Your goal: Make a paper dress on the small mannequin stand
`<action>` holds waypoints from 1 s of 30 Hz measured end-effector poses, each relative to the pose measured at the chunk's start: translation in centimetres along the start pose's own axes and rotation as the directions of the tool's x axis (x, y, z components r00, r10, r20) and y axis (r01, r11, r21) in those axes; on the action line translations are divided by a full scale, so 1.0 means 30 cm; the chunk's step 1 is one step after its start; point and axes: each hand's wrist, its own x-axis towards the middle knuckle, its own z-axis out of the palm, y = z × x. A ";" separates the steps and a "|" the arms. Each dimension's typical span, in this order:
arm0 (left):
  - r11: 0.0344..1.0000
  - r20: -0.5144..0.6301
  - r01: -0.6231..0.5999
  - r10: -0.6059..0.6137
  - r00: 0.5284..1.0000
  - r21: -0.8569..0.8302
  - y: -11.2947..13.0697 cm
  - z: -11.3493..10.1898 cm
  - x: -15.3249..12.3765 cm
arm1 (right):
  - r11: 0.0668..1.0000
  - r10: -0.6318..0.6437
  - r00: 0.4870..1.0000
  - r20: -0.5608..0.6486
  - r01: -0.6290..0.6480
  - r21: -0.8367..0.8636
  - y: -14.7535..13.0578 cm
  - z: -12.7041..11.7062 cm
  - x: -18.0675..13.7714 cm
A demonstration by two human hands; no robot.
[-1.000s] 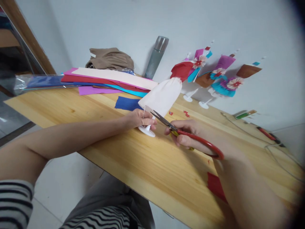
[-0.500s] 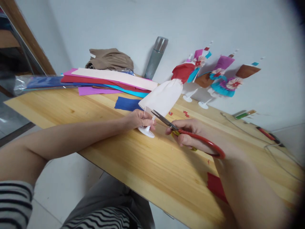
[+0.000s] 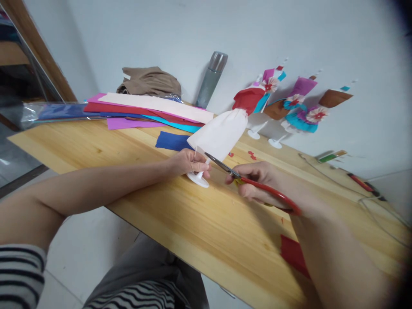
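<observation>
Tabletop (image 3: 96,146) of pale wood runs slantwise across the view, set against a plain white wall, with grey floor tiles showing below its near edge.

At the far left lies one stack of coloured paper sheets (image 3: 144,111), pink, red, blue and cream. One loose blue piece (image 3: 172,140) lies just beside it. One brown bundle of cloth (image 3: 148,80) and one grey flask (image 3: 210,79) stand by the wall behind the stack. Three finished paper dolls (image 3: 296,101) in purple, turquoise and brown stand in a row along the wall. A few red scraps (image 3: 251,153) lie in front of them. One red sheet (image 3: 291,253) lies partly under the right forearm, and one thin cable (image 3: 370,201) trails along the far right.

A fourth doll (image 3: 222,131), with a cream skirt and a red top, tilts on its round white base (image 3: 198,180) near the middle of the table.

The left hand (image 3: 189,162) reaches in with a long, straight forearm, and its fingers are pinched shut on the doll's thin stem just under the skirt. The right hand (image 3: 257,182) comes from the lower right, closed through the red handles of one pair of scissors (image 3: 272,193). The blades are nearly shut, and their tips point at the skirt's lower edge, right beside the left fingertips.
</observation>
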 end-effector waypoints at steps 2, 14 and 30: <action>1.000 -0.007 0.004 -0.004 1.000 0.000 0.002 0.000 0.002 | 0.999 0.018 1.000 0.006 -0.018 -0.027 0.000 -0.002 -0.001; 0.999 -0.033 0.034 -0.032 0.999 0.035 -0.019 -0.014 0.030 | 0.979 0.051 0.985 0.167 -0.016 -0.201 -0.010 -0.012 -0.016; 0.994 -0.175 -0.001 0.021 0.984 0.110 -0.007 -0.004 0.029 | 0.968 -0.025 1.000 0.012 0.027 -0.249 0.025 -0.032 -0.017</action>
